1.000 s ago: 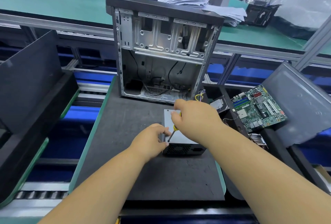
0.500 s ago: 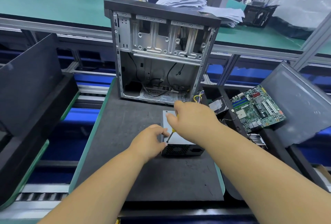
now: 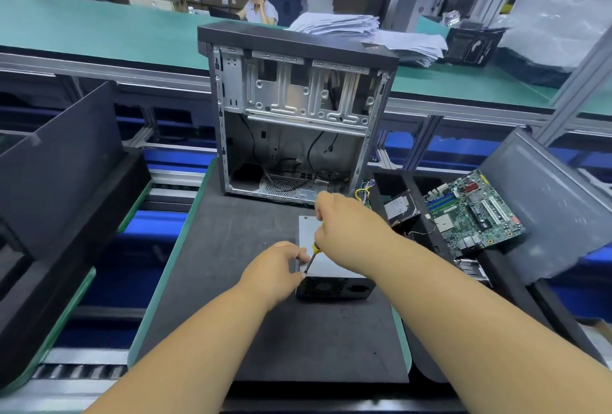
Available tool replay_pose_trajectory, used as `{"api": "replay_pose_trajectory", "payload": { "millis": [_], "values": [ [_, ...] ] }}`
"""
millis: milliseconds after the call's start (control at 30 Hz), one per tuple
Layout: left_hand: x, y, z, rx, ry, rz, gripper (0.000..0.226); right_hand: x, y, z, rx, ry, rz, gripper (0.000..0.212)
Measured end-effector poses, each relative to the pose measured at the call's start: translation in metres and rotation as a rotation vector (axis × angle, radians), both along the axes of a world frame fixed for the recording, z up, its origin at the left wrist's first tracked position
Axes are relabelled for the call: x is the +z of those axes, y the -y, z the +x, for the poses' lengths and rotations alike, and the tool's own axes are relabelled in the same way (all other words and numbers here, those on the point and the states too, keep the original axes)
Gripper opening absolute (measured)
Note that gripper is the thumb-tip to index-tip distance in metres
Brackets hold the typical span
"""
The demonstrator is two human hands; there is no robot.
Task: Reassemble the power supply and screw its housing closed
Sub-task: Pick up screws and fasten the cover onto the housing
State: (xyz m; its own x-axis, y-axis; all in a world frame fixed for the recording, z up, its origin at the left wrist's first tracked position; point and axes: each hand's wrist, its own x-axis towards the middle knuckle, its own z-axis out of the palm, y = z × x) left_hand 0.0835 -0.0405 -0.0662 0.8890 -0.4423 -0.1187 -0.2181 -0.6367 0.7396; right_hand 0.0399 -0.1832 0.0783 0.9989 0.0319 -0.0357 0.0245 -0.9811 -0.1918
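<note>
The power supply (image 3: 326,268), a grey metal box with a black vented front, lies on the dark mat (image 3: 238,281) in front of me. My right hand (image 3: 347,231) grips a yellow-handled screwdriver (image 3: 313,256), its shaft slanting down to the box's near left top corner. My left hand (image 3: 276,269) holds the box's left side, fingers curled by the screwdriver tip. The screw itself is hidden by my fingers.
An open computer case (image 3: 294,115) stands upright behind the power supply. To the right sit a hard drive (image 3: 400,211), a green motherboard (image 3: 473,211) and a grey side panel (image 3: 556,201). Black panels (image 3: 59,175) lean at the left. A person sits far back.
Both hands stay at the power supply's left corner; my right hand has shifted slightly on the screwdriver handle. The view has tilted up a little.
</note>
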Motion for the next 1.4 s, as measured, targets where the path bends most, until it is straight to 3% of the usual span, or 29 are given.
{"api": "replay_pose_trajectory", "payload": {
  "millis": [100, 200, 267, 433, 533, 700, 767, 900, 1000, 1167, 1233, 1333, 1400],
  "values": [
    [0.001, 0.000, 0.000, -0.003, -0.005, 0.002, 0.026, 0.004, 0.001, 0.001, 0.054, 0.030, -0.076, 0.021],
    [0.002, 0.001, 0.000, -0.012, -0.005, -0.004, 0.027, -0.001, 0.002, 0.001, -0.029, 0.068, -0.308, 0.037],
    [0.004, 0.001, -0.001, -0.007, -0.009, -0.005, 0.027, -0.006, 0.002, 0.001, -0.064, 0.078, -0.327, 0.043],
    [0.008, 0.002, -0.002, 0.016, -0.016, 0.000, 0.024, -0.001, 0.006, 0.000, 0.048, 0.021, -0.026, 0.010],
    [0.009, 0.001, -0.003, 0.018, -0.024, 0.001, 0.022, 0.002, 0.008, 0.003, 0.083, 0.019, -0.151, 0.026],
    [0.012, 0.002, -0.004, 0.011, -0.042, -0.021, 0.028, -0.003, 0.008, 0.010, -0.147, -0.006, -0.381, 0.060],
    [0.010, 0.002, -0.003, 0.009, -0.032, -0.019, 0.028, -0.007, 0.010, 0.005, -0.113, 0.033, -0.274, 0.051],
    [0.009, 0.002, -0.003, 0.026, -0.028, -0.016, 0.029, 0.001, 0.013, 0.001, 0.107, 0.010, 0.040, 0.008],
    [0.007, 0.001, -0.002, 0.016, -0.010, -0.007, 0.027, 0.004, 0.011, 0.001, 0.196, 0.050, -0.087, 0.019],
    [0.006, 0.001, -0.002, 0.010, -0.020, -0.034, 0.031, -0.005, 0.010, 0.005, -0.028, 0.060, -0.320, 0.046],
    [0.007, 0.001, -0.003, 0.007, -0.015, -0.031, 0.032, -0.007, 0.009, 0.004, -0.020, 0.066, -0.270, 0.041],
    [0.007, 0.001, -0.003, 0.013, -0.015, -0.020, 0.027, -0.001, 0.012, 0.000, 0.115, 0.030, -0.018, 0.010],
    [0.007, 0.001, -0.003, 0.018, -0.021, -0.014, 0.024, 0.004, 0.012, 0.000, 0.220, 0.044, 0.031, 0.008]
  ]
}}
